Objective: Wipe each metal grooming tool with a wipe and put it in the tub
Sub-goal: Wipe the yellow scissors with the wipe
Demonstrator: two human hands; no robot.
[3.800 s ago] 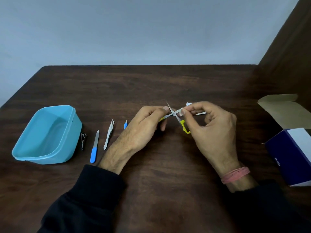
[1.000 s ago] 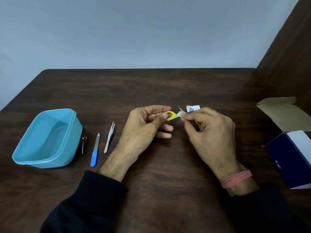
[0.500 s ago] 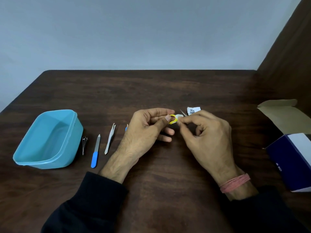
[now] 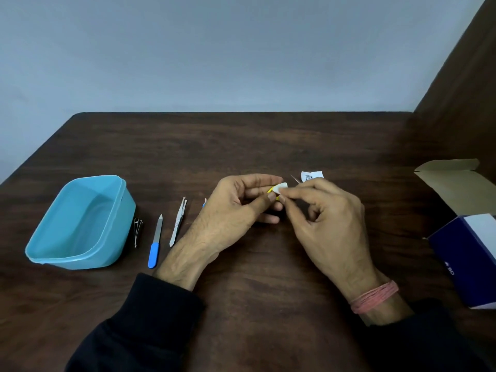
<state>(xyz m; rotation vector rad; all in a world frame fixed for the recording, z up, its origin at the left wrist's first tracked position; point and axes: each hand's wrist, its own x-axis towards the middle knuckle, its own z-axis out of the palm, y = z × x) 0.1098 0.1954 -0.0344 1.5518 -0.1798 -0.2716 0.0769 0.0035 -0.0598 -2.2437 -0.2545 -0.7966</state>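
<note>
the table (image 4: 241,146) carries the empty blue tub (image 4: 80,224) at the left; just beside it lie nail clippers (image 4: 137,231), a blue-handled file (image 4: 155,244) and tweezers (image 4: 179,220), all untouched. at centre, the left hand (image 4: 236,210) pinches the yellow-handled scissors (image 4: 276,197), mostly hidden by the fingers, while the right hand (image 4: 327,218) pinches the white wipe (image 4: 280,187) against them. step in hand: wiping the scissors. next move, as judged: carry the scissors left and release them into the tub.

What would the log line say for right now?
left hand: holds yellow-handled scissors | right hand: rubs wipe on them | tub: empty | file, tweezers, clippers: waiting
</note>
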